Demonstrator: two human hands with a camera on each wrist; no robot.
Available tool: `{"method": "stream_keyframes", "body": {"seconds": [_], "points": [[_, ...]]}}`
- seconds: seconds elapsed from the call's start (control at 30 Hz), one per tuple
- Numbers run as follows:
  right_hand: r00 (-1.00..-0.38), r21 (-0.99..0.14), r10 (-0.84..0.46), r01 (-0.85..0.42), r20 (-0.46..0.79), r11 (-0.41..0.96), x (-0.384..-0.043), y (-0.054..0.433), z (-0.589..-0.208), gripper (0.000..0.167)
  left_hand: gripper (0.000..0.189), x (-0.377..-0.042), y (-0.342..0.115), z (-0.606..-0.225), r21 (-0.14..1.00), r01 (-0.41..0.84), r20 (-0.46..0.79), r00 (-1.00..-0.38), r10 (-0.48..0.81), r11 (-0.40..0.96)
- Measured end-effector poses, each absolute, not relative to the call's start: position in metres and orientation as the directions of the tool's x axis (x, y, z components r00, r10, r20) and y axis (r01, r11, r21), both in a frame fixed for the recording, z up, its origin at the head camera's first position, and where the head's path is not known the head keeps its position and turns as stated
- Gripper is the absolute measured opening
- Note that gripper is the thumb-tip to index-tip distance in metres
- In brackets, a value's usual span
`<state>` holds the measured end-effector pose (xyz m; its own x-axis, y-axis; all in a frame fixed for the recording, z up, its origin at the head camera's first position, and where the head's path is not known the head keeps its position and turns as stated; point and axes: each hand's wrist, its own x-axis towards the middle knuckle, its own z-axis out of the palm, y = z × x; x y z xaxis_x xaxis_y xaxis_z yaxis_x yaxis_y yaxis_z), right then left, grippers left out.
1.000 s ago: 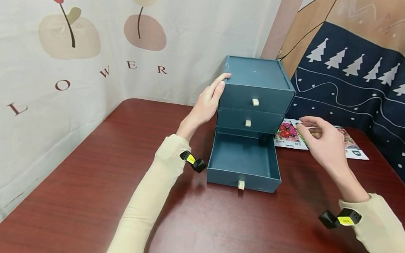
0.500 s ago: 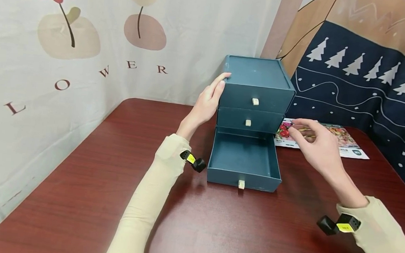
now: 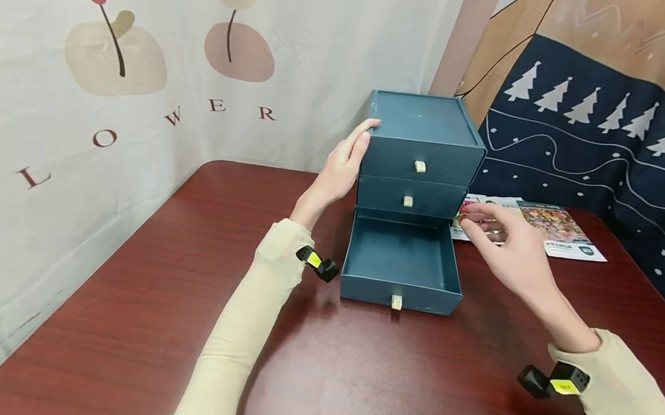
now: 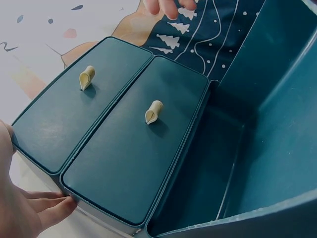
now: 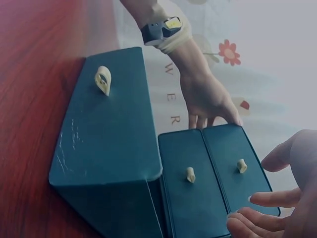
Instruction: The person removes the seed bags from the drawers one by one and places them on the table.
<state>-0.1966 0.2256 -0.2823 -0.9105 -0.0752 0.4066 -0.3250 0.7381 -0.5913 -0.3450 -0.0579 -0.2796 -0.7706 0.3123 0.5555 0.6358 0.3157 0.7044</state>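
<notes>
A dark teal three-drawer storage box (image 3: 427, 157) stands on the table in the head view, with small cream loop pulls. Its bottom drawer (image 3: 361, 292) is pulled out, and no items show inside; the upper two are closed. My left hand (image 3: 335, 168) rests against the box's upper left side, fingers along the side wall and fingertips at the top edge. To the right of the box, my right hand (image 3: 513, 249) hovers in the air with loosely bent fingers and holds nothing. In the right wrist view, the right fingers (image 5: 267, 198) are near the upper drawer fronts.
Flat printed packets with flower pictures (image 3: 557, 226) lie on the table behind the right hand, partly hidden by it. The reddish-brown table (image 3: 191, 275) extends forward and left. A white curtain (image 3: 319, 54) and a navy tree-print cloth (image 3: 577, 140) hang behind.
My right hand has moved left and slightly down, from over the packets toward the box, uncovering more of the right packet. The left hand and the drawers have stayed put.
</notes>
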Motion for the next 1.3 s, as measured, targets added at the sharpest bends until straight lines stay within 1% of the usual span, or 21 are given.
{"method": "stream_keyframes", "body": {"seconds": [0.33, 0.6, 1.1, 1.3], "points": [[-0.916, -0.615, -0.109, -0.344, 0.386, 0.710, -0.189, 0.216, -0.286, 0.038, 0.046, -0.345, -0.059, -0.279, 0.706, 0.638, 0.558, -0.769, 0.313, 0.307], [-0.902, -0.607, -0.136, -0.381, 0.411, 0.698, -0.183, 0.209, -0.290, 0.033, 0.046, -0.345, -0.058, -0.279, 0.707, 0.643, 0.562, -0.763, 0.319, 0.293], [-0.896, -0.654, -0.191, -0.427, 0.402, 0.625, -0.172, 0.197, -0.297, 0.025, 0.047, -0.345, -0.057, -0.279, 0.705, 0.644, 0.562, -0.763, 0.321, 0.296], [-0.896, -0.672, -0.223, -0.436, 0.383, 0.599, -0.165, 0.193, -0.300, 0.024, 0.046, -0.344, -0.057, -0.279, 0.705, 0.639, 0.558, -0.768, 0.315, 0.308]]}}
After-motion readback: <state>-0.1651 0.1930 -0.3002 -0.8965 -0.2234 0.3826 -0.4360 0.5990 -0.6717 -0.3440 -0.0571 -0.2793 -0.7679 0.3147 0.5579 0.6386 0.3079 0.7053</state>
